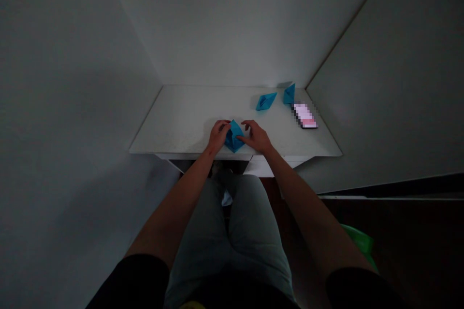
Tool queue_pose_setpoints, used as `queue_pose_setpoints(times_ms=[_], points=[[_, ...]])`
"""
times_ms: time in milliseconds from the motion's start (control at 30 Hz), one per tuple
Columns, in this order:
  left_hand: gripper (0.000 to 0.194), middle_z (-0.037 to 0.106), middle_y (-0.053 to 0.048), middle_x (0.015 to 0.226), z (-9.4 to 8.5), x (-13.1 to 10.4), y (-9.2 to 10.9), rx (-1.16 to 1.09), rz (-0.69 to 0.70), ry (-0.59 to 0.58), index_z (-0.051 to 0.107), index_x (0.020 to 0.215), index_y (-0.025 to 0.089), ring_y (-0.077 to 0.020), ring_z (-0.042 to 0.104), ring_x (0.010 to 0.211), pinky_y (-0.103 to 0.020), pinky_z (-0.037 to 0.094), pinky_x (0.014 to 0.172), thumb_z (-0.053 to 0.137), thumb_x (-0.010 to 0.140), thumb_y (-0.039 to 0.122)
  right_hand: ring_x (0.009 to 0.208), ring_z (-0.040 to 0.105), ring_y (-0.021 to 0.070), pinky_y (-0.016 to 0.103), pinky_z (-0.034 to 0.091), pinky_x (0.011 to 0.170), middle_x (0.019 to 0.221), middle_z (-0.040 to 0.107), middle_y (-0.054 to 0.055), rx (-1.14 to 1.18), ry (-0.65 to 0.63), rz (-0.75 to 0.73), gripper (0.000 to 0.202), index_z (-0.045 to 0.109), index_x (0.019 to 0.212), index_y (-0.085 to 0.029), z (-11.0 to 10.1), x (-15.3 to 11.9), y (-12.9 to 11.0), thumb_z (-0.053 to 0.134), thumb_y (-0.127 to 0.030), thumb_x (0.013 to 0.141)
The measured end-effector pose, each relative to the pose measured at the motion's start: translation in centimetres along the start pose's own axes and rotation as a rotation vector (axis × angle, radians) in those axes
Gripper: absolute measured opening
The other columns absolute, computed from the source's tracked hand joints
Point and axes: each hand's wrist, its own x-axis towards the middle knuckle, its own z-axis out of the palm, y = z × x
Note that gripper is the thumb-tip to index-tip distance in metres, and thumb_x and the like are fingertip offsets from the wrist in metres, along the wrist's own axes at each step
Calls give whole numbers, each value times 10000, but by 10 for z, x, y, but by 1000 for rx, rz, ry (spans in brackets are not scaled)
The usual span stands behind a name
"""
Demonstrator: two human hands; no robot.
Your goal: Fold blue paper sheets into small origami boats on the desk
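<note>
Pale walls (224,24) stood around you on the far side, the left and the right. In front of you was a white table (174,116), with its far edge up against the far wall. Your legs, in gray pants (203,231), were at the near side of the table. Your left arm (181,207) and right arm (304,198) reached over its near edge, and you had short black sleeves (136,275). A green thing (358,237) was low down on the near right, partly hidden by your right arm.

Your left hand (217,136) pinched the left side of a piece of folded blue paper with its thumb and fingers. Your right hand (258,137) was loose, with its thumb touching the right side of the paper and its pointer finger bent in the air. A phone (304,115) with a bright, blurry screen lay on the right side of the table. The folded blue paper (235,131) was between your hands, near the middle of the near edge. A blue paper boat (266,101) lay at the far right. The smallest was a pointy blue paper shape (289,94), between the boat and the phone but farther back.
</note>
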Motion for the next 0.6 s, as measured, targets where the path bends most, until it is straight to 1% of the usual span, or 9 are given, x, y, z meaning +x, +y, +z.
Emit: queue_pose_setpoints(times_ms=[67,133,200,267,367,433,500,600], points=[[127,767,-89,1193,-1,0,1,-18,-3,-11,691,823,208,-220,714,1134,-359,574,1033,661,946,209,758,621,170,325,512,727,1243,679,82,-38,7,-50,450,679,1324,-262,-1,-2,-4,726,-571,1000],[121,773,-98,1228,0,-2,1,-29,5,-33,714,840,204,-224,720,1155,-365,573,1053,664,950,218,791,630,176,321,506,721,1259,659,92,-77,3,-79,387,711,1260,-264,-1,-4,-7,673,-580,1038],[119,776,-100,1265,1,-4,1,-20,22,-77,752,879,200,-225,720,1199,-371,560,1100,662,955,217,818,635,184,322,498,716,1249,648,95,-100,-4,-88,390,726,1196,-257,0,-4,-8,653,-609,1043],[173,783,-83,1285,2,-6,1,20,44,-142,798,947,210,-221,712,1251,-378,528,1166,628,980,209,827,632,188,325,493,721,1209,649,94,-84,-11,-82,415,724,1122,-240,1,-3,-6,657,-638,1027],[275,792,-48,1290,1,-9,0,120,96,-247,848,1057,249,-216,704,1293,-387,493,1222,580,1017,200,810,613,191,330,486,742,1072,663,74,5,-10,-39,397,688,1011,-223,3,2,0,653,-618,1017],[281,790,-43,1294,0,-10,0,179,142,-291,856,1129,267,-225,714,1281,-392,511,1207,617,1001,195,785,596,193,332,477,747,956,663,51,70,-7,19,348,660,956,-226,4,6,4,638,-568,1015],[316,783,-46,1315,-1,-10,-1,215,185,-314,844,1211,280,-237,722,1272,-400,532,1186,673,964,181,759,583,196,333,465,740,872,657,31,107,-12,87,287,642,922,-233,5,9,7,646,-512,986],[492,766,-44,1375,-2,-12,-2,247,224,-339,774,1386,314,-248,733,1260,-421,545,1179,731,918,166,742,571,199,338,453,740,825,655,15,141,-13,145,193,633,894,-242,6,11,10,665,-431,909]])
